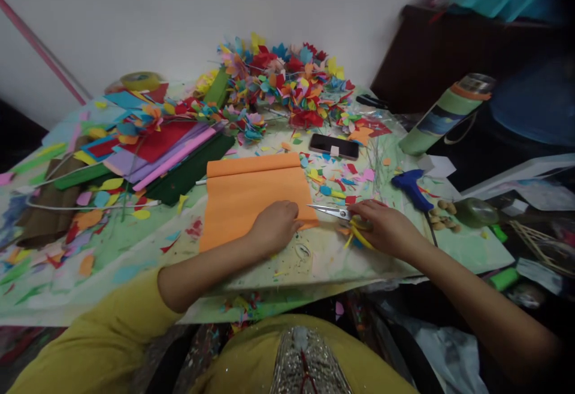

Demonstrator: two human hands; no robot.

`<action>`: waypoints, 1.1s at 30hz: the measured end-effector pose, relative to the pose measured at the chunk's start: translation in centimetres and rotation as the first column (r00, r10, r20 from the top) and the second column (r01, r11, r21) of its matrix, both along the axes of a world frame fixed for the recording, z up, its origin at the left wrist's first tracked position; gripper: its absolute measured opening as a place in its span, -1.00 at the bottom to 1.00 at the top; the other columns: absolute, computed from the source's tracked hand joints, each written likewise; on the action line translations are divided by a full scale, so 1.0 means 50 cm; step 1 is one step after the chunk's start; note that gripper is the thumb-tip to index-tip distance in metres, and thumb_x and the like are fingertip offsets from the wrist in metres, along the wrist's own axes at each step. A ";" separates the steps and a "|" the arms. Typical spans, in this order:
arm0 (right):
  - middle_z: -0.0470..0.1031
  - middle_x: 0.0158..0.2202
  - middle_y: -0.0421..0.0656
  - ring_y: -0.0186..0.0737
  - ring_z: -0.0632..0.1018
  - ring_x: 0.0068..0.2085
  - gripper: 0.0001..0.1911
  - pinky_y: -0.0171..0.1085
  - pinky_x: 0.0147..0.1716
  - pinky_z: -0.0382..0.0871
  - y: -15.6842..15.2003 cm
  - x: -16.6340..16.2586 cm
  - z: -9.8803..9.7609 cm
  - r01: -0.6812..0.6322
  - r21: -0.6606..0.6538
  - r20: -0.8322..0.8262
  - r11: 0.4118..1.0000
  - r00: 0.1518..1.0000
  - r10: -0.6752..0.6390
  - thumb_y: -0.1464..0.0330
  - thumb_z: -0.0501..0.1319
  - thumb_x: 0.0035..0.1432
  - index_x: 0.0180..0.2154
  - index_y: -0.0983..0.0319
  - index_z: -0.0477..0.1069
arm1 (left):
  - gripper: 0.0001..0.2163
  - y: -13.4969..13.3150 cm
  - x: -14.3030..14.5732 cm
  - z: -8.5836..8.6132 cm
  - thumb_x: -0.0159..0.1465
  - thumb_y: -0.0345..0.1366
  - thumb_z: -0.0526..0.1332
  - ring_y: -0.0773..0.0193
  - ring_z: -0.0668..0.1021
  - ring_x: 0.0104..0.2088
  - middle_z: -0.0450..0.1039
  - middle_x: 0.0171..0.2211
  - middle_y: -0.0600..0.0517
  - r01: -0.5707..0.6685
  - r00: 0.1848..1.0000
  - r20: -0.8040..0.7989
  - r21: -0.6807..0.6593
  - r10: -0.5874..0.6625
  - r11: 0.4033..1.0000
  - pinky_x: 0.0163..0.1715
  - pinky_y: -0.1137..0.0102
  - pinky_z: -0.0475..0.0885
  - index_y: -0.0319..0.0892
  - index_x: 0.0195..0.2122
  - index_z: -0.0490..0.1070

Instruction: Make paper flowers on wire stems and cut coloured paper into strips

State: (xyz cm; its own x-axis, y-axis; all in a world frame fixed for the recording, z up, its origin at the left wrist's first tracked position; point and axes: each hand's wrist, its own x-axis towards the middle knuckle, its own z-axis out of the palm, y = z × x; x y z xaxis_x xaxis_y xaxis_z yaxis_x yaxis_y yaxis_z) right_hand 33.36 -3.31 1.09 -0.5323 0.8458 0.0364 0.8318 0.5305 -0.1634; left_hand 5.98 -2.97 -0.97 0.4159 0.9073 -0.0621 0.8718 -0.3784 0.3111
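Note:
A sheet of orange crepe paper (pixel 242 202) lies on the table in front of me, its far edge rolled or folded over. My left hand (pixel 275 226) rests at the sheet's lower right corner, with its fingers closed on the paper there. In my right hand (pixel 381 226) is a pair of scissors (pixel 335 211) with yellow handles. Their blades look nearly closed and point left, the tips at the right edge of the orange paper. Part of the handles is hidden by my fingers.
Bright paper flowers (pixel 287 82) are heaped at the back. Folded coloured paper (pixel 166 154) lies to the left. A phone (pixel 333 146), a blue glue gun (pixel 412 188) and a green bottle (pixel 444 115) are on the right. Paper scraps (pixel 335 184) litter the table.

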 end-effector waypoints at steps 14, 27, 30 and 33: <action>0.45 -0.23 -0.01 -0.07 0.44 -0.20 -0.58 -0.18 -0.19 0.24 0.004 0.007 0.010 -0.119 -0.020 0.078 0.993 0.990 0.120 0.11 0.10 0.17 -0.05 0.24 0.37 | -0.82 -0.014 -0.003 -0.007 0.29 -0.22 0.11 0.13 0.35 -0.21 0.34 -0.30 -0.07 0.006 0.999 0.031 0.085 -0.009 0.996 -0.15 0.25 0.29 -0.21 -0.39 0.31; 0.46 -0.21 -0.01 -0.07 0.44 -0.20 -0.59 -0.17 -0.20 0.23 0.040 0.005 0.024 -0.296 -0.066 0.153 0.953 0.941 0.303 0.14 0.11 0.17 -0.02 0.19 0.39 | -0.78 -0.004 -0.010 -0.001 0.31 -0.23 0.08 0.21 0.37 -0.30 0.36 -0.38 -0.02 0.057 0.987 0.147 0.050 -0.064 0.997 -0.21 0.29 0.27 -0.20 -0.44 0.31; 0.46 -0.20 -0.02 -0.07 0.44 -0.19 -0.63 -0.16 -0.19 0.23 0.050 -0.003 0.027 -0.334 -0.054 0.184 0.941 0.923 0.338 0.18 0.13 0.15 -0.03 0.17 0.41 | -0.78 0.002 -0.015 0.002 0.30 -0.22 0.09 0.22 0.37 -0.32 0.36 -0.39 -0.01 0.064 0.983 0.171 0.018 -0.066 0.998 -0.23 0.30 0.27 -0.20 -0.45 0.31; 0.47 -0.21 -0.04 -0.09 0.44 -0.21 -0.64 -0.16 -0.19 0.23 0.061 -0.013 0.029 -0.370 -0.057 0.191 0.927 0.907 0.374 0.22 0.14 0.14 -0.04 0.16 0.42 | -0.79 0.007 -0.018 0.006 0.29 -0.22 0.10 0.24 0.37 -0.33 0.36 -0.40 0.00 0.069 0.974 0.218 -0.017 -0.064 0.997 -0.27 0.32 0.27 -0.19 -0.46 0.31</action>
State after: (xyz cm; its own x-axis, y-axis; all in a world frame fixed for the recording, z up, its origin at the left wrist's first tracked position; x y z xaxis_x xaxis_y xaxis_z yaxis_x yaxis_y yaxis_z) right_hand 32.70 -0.28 2.53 -0.8036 0.5841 -0.1141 0.5906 0.8063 -0.0317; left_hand 5.05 -2.60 -0.68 0.4810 0.8766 0.0149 0.7557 -0.4232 0.4998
